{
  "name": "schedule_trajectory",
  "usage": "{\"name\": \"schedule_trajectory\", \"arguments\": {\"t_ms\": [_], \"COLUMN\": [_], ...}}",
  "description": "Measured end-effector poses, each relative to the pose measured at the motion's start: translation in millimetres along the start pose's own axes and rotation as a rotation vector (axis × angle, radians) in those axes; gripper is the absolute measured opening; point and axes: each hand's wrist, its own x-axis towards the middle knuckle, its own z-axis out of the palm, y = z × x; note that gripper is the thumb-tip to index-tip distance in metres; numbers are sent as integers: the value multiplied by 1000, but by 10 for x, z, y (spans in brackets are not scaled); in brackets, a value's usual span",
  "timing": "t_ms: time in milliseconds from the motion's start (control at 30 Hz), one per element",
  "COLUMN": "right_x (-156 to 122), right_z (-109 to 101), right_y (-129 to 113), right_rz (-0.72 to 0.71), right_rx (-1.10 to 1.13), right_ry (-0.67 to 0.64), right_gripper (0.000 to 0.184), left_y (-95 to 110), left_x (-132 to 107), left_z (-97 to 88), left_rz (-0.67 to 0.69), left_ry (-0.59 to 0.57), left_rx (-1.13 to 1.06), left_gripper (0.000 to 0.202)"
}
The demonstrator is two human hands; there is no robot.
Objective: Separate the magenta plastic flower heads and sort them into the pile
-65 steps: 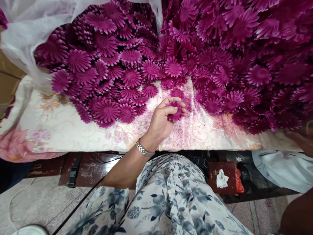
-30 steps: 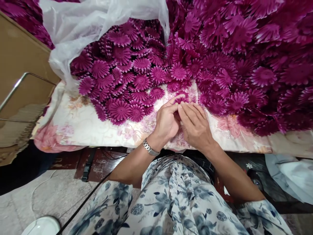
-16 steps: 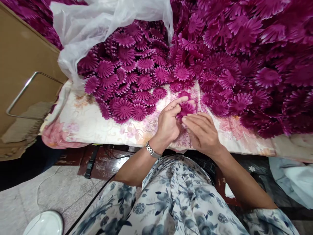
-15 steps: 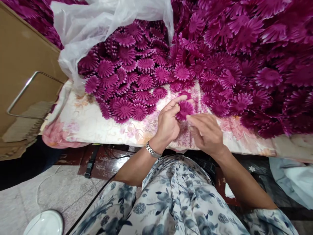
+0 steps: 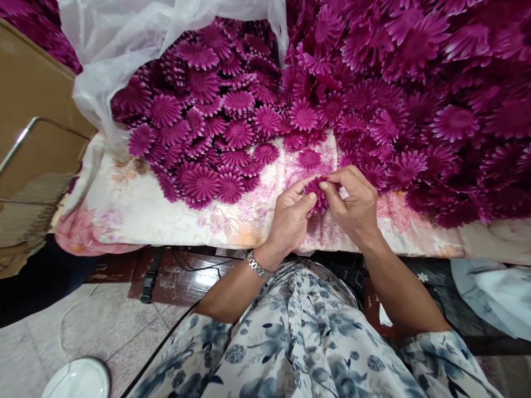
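Between my two hands is a magenta artificial flower (image 5: pixel 318 194), over the front of the cloth-covered table. My left hand (image 5: pixel 292 213) pinches its left side with thumb and fingers. On the opposite side, the thumb and fingertips of my right hand (image 5: pixel 352 202) are closed on its petal edge. Fingers partly cover the flower, so its centre is hard to make out. A single flat flower piece (image 5: pixel 309 159) lies on the cloth just beyond my hands.
Stacked flower pieces (image 5: pixel 199 132) sit at the left, beneath a translucent plastic bag (image 5: pixel 112 50). A large heap of loose flowers (image 5: pixel 415 99) covers the right. A cardboard box (image 5: pixel 37 83) with a metal handle stands far left. Purple specks dot the floral cloth (image 5: pixel 166 215).
My right hand has moved up and its fingers have closed on the flower's edge. The flower has tilted and sits lower, more covered by fingers. The view has shifted slightly.
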Motion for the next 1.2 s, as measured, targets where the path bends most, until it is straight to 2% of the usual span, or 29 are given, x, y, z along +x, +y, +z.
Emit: {"name": "schedule_trajectory", "arguments": {"t_ms": [133,267,367,433,500,600,667,767,833,933,1033,1100,1200], "right_x": [35,125,182,179,139,53,17,34,96,217,270,236,125], "right_z": [-13,-198,-332,-344,-289,-146,-65,-14,-32,-126,-222,-234,-167], "right_y": [118,303,300,220,116,1,-18,42,130,257,257,174,16], "right_rz": [26,72,78,65,37,22,1,-27,17,115,112,53,-6], "right_rx": [-141,-375,-473,-433,-281,-54,-23,-39,-99,-341,-449,-315,-4], "right_ry": [58,55,40,43,-43,-172,-157,-118,-87,-17,-10,-64,-214], "right_gripper": [17,22,37,43,42,30,22,17,20,23,46,51,36], "left_y": [-5,50,64,50,31,8,-6,-29,-38,-24,20,52,75], "left_x": [-35,-49,-22,-4,4,-4,-16,-36,-49,-58,-51,-46,-52], "left_z": [15,-12,-52,-65,-59,-33,-25,-36,-52,-74,-80,-72,-53], "left_rz": [41,52,14,-2,-7,-33,-47,-33,-10,-4,-31,-49,-82], "left_ry": [-4,-44,-45,-30,-2,31,38,54,69,69,70,89,109], "left_rx": [5,7,-22,-19,-36,-89,-98,-86,-73,-68,-86,-105,-152], "left_gripper": [22,23,22,23,20,13,12,16,16,12,11,10,5]}}
